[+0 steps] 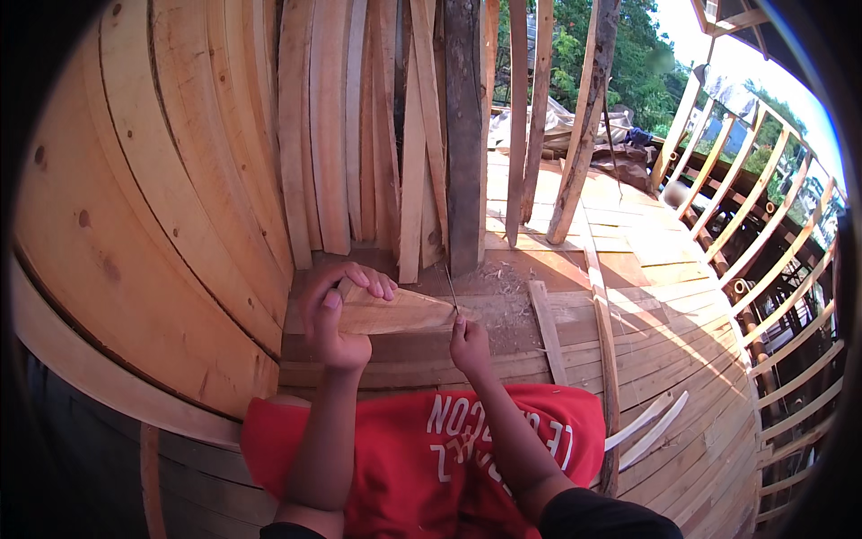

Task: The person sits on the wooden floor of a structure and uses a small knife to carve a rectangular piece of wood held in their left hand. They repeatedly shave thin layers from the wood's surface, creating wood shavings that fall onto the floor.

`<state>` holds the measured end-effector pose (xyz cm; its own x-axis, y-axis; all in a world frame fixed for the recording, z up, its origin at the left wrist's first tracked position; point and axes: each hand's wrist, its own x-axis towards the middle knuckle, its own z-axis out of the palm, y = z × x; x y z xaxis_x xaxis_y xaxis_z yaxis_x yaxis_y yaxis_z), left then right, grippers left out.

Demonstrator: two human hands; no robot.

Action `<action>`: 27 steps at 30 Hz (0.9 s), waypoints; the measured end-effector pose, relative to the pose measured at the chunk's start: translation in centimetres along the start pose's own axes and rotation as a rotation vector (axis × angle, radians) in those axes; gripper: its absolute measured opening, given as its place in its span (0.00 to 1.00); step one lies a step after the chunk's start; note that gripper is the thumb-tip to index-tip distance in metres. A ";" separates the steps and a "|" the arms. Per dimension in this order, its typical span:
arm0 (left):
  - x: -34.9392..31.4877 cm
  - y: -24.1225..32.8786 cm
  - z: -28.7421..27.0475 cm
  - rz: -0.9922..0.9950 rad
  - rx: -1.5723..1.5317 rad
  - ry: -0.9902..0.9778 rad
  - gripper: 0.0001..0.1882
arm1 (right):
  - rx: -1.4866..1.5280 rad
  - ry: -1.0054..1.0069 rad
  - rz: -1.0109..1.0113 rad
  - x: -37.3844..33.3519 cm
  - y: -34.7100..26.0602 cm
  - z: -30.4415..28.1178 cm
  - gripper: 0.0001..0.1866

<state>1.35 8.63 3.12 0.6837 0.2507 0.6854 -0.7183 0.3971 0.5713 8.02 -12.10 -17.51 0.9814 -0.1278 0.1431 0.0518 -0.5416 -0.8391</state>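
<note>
We list one tapered wooden board [395,312], left hand [330,328] curled at its broad end; one thin, rod-like tool [452,289], pinched in the right hand [470,346]; one red, white-lettered garment [386,449].

Blown-out sky [745,58] glares at upper right. Shadows stripe the plank floor [673,314]; fisheye distortion bends the railing [799,358].

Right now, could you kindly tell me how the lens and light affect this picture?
In the head view, fisheye distortion bows the pale slatted wooden railing and the broad tan plank wall; the same view shows glare in the white sky, and sun and shadow striping the brown wooden floor, while there the pale tapered wooden board lies in softer shade.
</note>
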 end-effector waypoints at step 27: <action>-0.7 -0.6 1.1 -0.025 -0.050 -0.102 0.13 | -0.013 0.053 0.348 1.2 5.1 -2.6 0.32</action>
<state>1.18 7.25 2.78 0.6829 0.1500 0.7150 -0.6920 0.4466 0.5672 9.00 -17.21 -20.23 0.9288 -0.3497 -0.1229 -0.2870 -0.4686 -0.8355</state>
